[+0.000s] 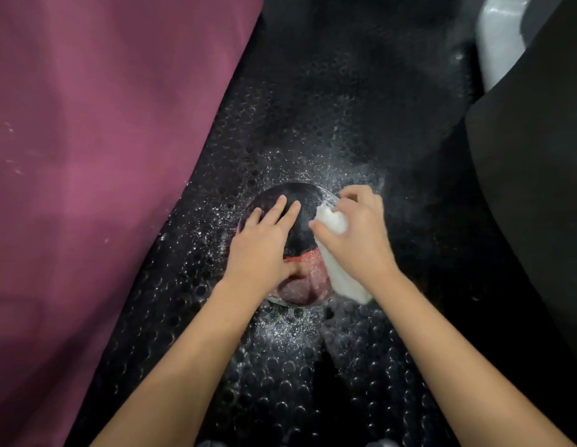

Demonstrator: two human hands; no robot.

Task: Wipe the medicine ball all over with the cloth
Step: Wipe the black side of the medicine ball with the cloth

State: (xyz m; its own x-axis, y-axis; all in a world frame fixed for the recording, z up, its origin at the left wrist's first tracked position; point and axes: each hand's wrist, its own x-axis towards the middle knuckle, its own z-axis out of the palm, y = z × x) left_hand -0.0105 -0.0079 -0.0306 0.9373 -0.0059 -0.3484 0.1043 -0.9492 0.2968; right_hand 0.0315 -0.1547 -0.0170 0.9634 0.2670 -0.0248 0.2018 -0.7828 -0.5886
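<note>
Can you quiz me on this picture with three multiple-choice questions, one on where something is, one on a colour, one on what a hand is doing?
1. Where is the medicine ball?
A. on the dark studded floor mat
B. on a shelf
C. in a basket

2. What colour is the cloth?
A. blue
B. white
C. green

3. What is the left hand doing?
A. gripping the cloth
B. hanging away from the ball
C. resting on the ball with fingers spread

Answers: 1 A, the studded mat surrounds the ball. 2 B, the cloth in the right hand is white. 3 C, its fingers lie straight on the ball's top.
</note>
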